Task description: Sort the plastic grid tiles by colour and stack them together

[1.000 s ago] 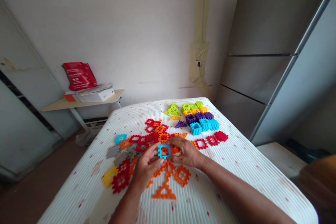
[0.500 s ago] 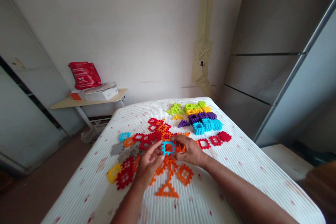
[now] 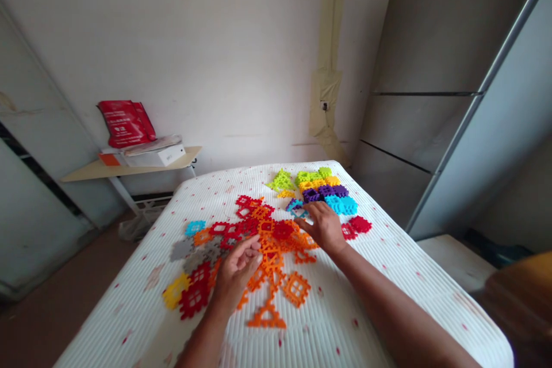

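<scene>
My right hand point(image 3: 324, 227) reaches over the far right of the pile, closed on a blue toothed square building piece point(image 3: 298, 211) between thumb and fingers. A purple piece point(image 3: 291, 203) lies right behind that square, partly covered. My left hand point(image 3: 239, 264) hovers above the near left of the pile, fingers curved and apart, holding nothing. Under and between the hands spread orange pieces point(image 3: 271, 259) and red pieces point(image 3: 248, 224). Grey pieces point(image 3: 207, 254) lie left of my left hand, partly hidden by it.
Sorted stacks stand at the far right: green point(image 3: 304, 177), yellow point(image 3: 318, 184), purple point(image 3: 311, 194) and blue point(image 3: 340, 204). More red pieces point(image 3: 359, 224) lie right of my right hand. A side table point(image 3: 92, 169) bears a red bag point(image 3: 125, 123). A fridge point(image 3: 414, 126) stands at right.
My right hand has carried the blue square away from my left hand, forward and right toward the stacks. My left hand has let go of it and stayed low. The view has shifted slightly.
</scene>
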`<action>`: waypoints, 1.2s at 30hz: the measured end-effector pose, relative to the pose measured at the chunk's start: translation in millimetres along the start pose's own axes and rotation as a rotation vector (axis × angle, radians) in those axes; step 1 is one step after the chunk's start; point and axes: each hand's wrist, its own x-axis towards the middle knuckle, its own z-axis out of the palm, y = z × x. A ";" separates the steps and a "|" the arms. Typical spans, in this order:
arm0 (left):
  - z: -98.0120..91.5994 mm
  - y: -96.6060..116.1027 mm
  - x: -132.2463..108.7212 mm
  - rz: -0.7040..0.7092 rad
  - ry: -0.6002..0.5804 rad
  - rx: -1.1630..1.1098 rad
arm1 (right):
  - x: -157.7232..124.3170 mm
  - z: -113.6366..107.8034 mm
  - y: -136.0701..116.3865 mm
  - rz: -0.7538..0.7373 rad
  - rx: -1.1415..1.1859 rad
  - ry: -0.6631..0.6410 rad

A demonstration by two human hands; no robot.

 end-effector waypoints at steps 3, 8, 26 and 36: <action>1.3 2.2 -0.5 -0.007 0.007 0.003 | 2.5 -4.2 22.4 0.111 -0.226 -0.026; 2.2 0.8 0.0 -0.014 0.012 -0.004 | 2.1 -6.0 38.6 0.262 -0.397 -0.151; -0.2 -2.9 0.3 0.002 -0.016 0.006 | 0.0 1.4 34.2 0.372 -0.429 -0.273; 2.2 6.7 -2.0 0.032 0.015 -0.002 | -1.7 -1.1 30.0 0.333 -0.472 -0.216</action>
